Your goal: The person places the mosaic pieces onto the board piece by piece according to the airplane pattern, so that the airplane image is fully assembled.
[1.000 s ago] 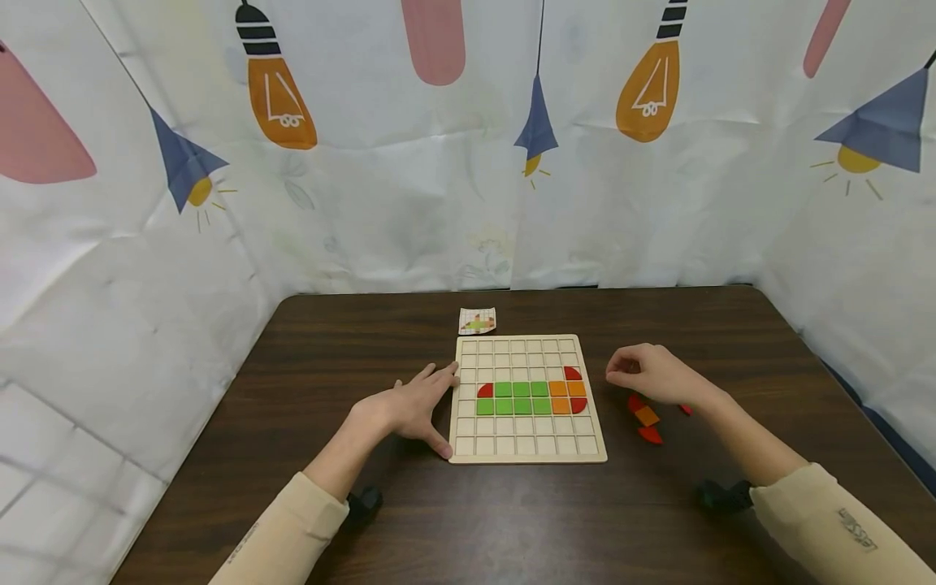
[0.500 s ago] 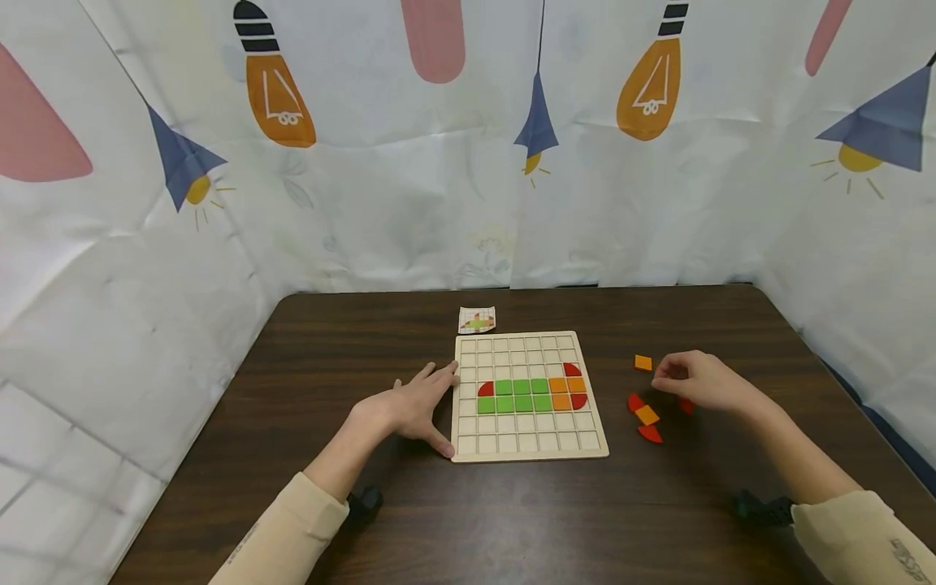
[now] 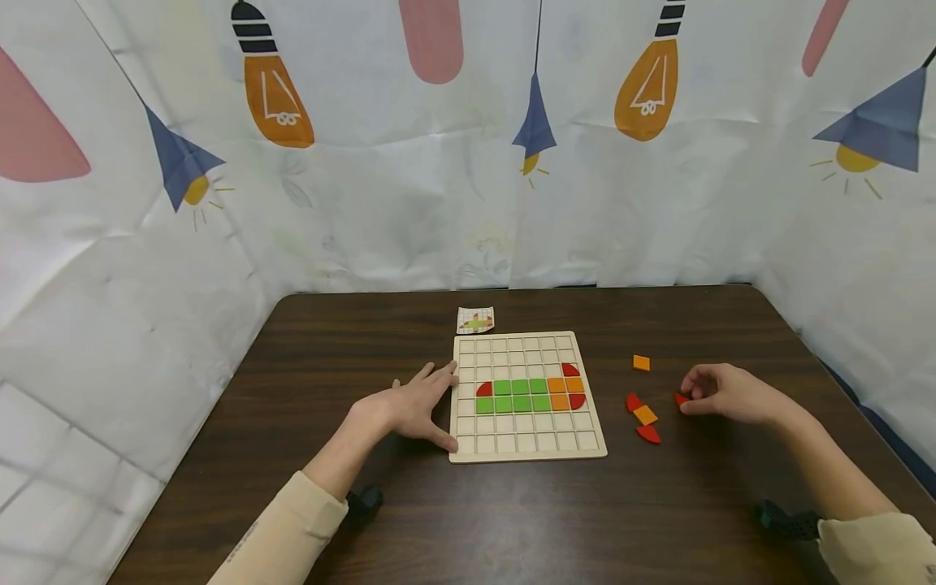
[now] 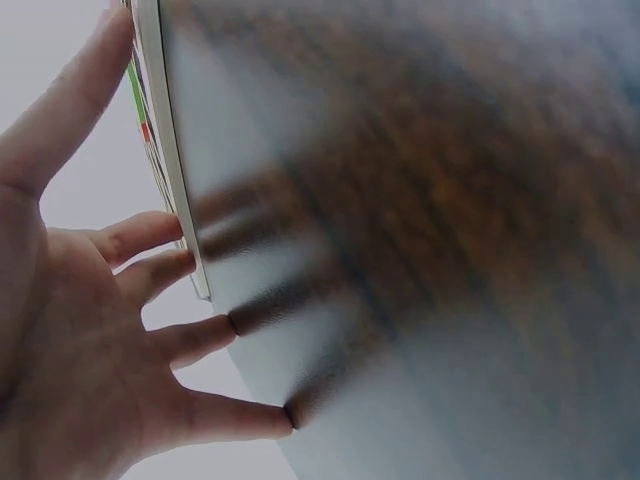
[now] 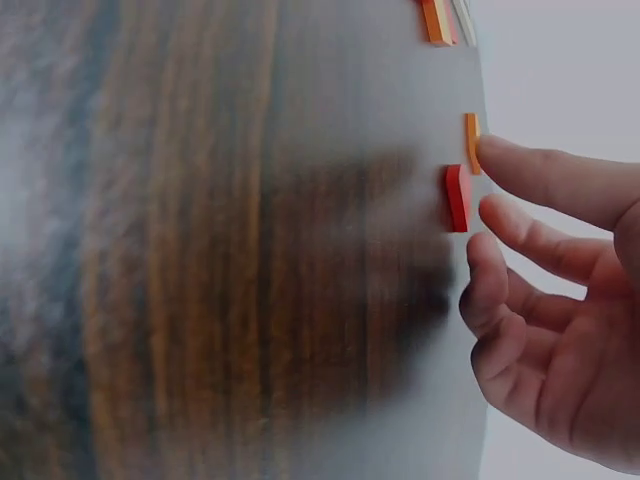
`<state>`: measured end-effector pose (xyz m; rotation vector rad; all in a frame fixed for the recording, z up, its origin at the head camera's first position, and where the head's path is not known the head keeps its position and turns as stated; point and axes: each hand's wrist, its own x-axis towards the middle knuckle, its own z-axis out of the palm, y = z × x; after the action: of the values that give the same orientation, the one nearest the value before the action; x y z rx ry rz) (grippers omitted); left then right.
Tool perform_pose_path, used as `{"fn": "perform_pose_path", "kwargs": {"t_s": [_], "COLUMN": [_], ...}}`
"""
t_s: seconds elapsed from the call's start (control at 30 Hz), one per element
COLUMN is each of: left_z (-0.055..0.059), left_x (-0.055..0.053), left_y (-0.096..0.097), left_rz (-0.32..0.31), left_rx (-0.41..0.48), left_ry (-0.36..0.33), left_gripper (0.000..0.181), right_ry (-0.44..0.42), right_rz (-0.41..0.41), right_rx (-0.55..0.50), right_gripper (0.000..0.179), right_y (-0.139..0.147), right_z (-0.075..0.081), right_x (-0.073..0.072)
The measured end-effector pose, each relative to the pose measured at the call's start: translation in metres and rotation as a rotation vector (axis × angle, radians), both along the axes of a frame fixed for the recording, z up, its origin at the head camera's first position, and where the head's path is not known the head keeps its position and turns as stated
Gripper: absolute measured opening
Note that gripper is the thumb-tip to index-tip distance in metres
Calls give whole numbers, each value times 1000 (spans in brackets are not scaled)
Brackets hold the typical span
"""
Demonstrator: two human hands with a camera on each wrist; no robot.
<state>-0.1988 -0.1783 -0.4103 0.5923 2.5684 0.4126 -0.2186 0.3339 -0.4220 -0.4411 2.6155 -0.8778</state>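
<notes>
A pale wooden grid board [image 3: 526, 444] lies on the dark table, bearing green and orange squares and red quarter-circle tiles. My left hand [image 3: 405, 410] is spread along its left side, thumb at the near corner and fingertips at the edge. In the left wrist view the fingers of this hand [image 4: 110, 320] are straight, some touching the tabletop. My right hand [image 3: 734, 396] is at a loose red quarter-circle tile [image 3: 681, 399]. From the right wrist, thumb and forefinger of that hand [image 5: 570, 300] stand parted just beside the red tile [image 5: 457, 198]; contact is hard to tell.
Between board and right hand lie two red quarter-circle tiles and an orange square tile [image 3: 646, 415] in a cluster. Another orange square [image 3: 641, 363] sits farther back. A small pattern card [image 3: 475, 320] lies behind the board. A printed cloth [image 3: 409, 219] hangs around the table.
My right hand has moved right, from beside the board to the loose red tile. An orange square now lies on the table where that hand was. The left hand has stayed at the board.
</notes>
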Motion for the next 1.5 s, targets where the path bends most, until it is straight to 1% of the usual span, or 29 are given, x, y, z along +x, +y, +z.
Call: {"fn": "perform_pose_path", "kwargs": {"t_s": [0.17,0.3,0.6,0.77,0.93,1.1,1.33,1.5], "left_z": [0,-1,1,1,1,0,-1,0], "left_x": [1,1,-1,-1,-1,-1,-2,-1], "left_y": [0,1,2,2,1,1,0,1], "left_rz": [9,12,17,19,25,25,25,24], "left_rx": [12,9,10,12,14,21,19,21], "left_ry": [3,2,1,-3,-3,-2,5,7], "left_gripper": [99,101,102,103,102,103,104,104], "right_ry": [-19,-10,25,6,1,-1,41,74], "right_rz": [30,48,94,85,61,60,84,85], "right_rx": [-37,-53,-69,-72,-70,-70,-35,-3], "right_gripper": [35,35,30,26,28,28,23,21], "right_y": [1,1,-5,-10,-16,-21,-24,-27], "right_z": [-2,-3,-7,-9,-10,-8,-6,-4], "right_x": [2,2,0,-1,0,0,-2,-4]}}
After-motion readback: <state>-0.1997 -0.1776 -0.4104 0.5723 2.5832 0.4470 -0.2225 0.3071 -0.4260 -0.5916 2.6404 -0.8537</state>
